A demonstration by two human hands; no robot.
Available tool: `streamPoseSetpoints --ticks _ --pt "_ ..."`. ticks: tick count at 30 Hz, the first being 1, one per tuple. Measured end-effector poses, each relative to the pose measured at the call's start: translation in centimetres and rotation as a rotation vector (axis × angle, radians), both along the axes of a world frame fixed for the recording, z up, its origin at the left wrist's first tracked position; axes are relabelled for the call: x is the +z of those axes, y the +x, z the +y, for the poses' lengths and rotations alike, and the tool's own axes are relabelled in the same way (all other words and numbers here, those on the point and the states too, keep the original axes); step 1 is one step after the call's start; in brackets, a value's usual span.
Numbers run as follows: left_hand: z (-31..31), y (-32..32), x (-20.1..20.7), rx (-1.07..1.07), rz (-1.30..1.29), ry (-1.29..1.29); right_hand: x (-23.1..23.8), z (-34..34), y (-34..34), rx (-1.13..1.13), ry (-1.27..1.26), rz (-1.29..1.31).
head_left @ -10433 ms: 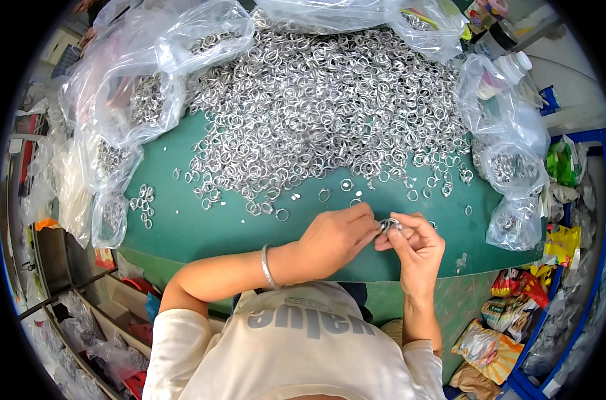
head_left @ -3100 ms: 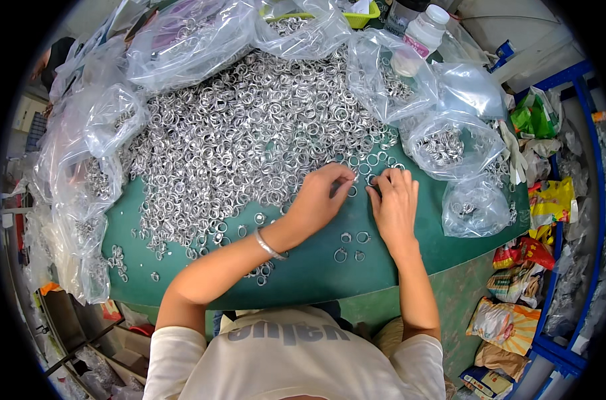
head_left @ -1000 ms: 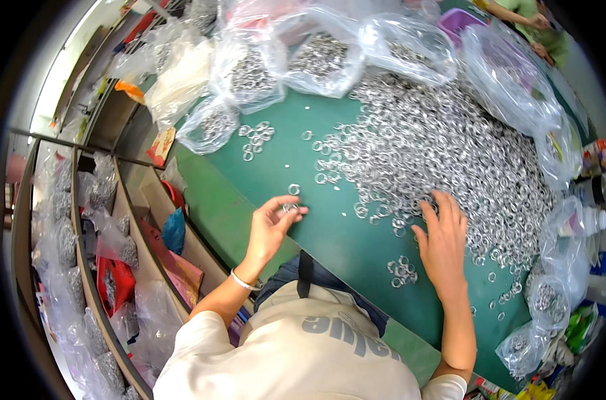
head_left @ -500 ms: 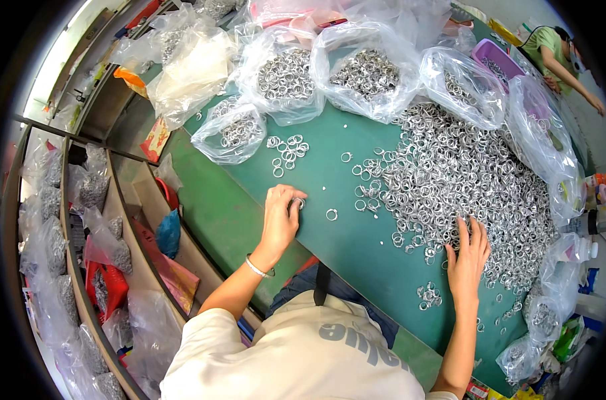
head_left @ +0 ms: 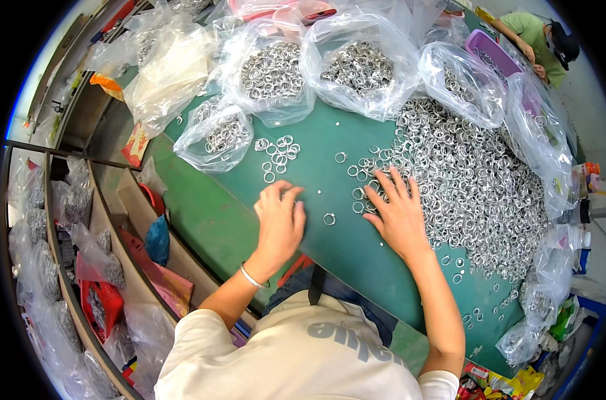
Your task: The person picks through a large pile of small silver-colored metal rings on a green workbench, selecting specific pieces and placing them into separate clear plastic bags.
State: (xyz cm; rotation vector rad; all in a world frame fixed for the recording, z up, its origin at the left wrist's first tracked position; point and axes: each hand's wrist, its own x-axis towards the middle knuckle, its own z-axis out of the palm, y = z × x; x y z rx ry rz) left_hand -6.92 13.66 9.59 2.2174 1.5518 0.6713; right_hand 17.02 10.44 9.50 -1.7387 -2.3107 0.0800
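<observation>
Loose silver-coloured rings lie in a wide pile (head_left: 476, 180) on the green table (head_left: 303, 250). At the pile's left edge, my right hand (head_left: 399, 217) rests palm down with its fingers spread over some rings. My left hand (head_left: 279, 217) is over the table's near-left edge, its fingers curled in toward the thumb; what they hold, if anything, is hidden. Just beyond it sits a small group of rings (head_left: 277, 155). A single ring (head_left: 329, 219) lies between my hands, another ring (head_left: 341, 158) farther up.
Clear plastic bags of rings (head_left: 272, 75) line the table's far side, with a smaller bag (head_left: 216, 137) at far left. A purple basket (head_left: 493, 57) stands at far right, near a person in green (head_left: 526, 33). To my left are shelves (head_left: 99, 200) with bagged goods and a red basket (head_left: 103, 303).
My right hand has moved left and away from me, from the pile's near part to its left edge, fingers spreading. My left hand has turned slightly, staying near the edge.
</observation>
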Motion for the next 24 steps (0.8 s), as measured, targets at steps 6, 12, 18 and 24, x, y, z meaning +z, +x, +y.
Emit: streamPoseSetpoints --ticks 6,12,18,24 --pt "3.2 3.0 0.6 -0.236 -0.061 0.029 -0.3 -1.2 3.2 -0.108 0.180 0.004" --pt "7.7 5.8 -0.5 -0.426 0.082 0.057 -0.2 -1.9 5.1 -0.337 0.288 0.129" --pt "8.2 6.3 -2.0 -0.469 0.101 0.056 0.9 -0.3 1.6 -0.425 0.280 0.296" --pt "6.3 4.6 0.0 -0.439 -0.128 0.015 -0.4 3.8 -2.7 -0.216 0.126 0.202"
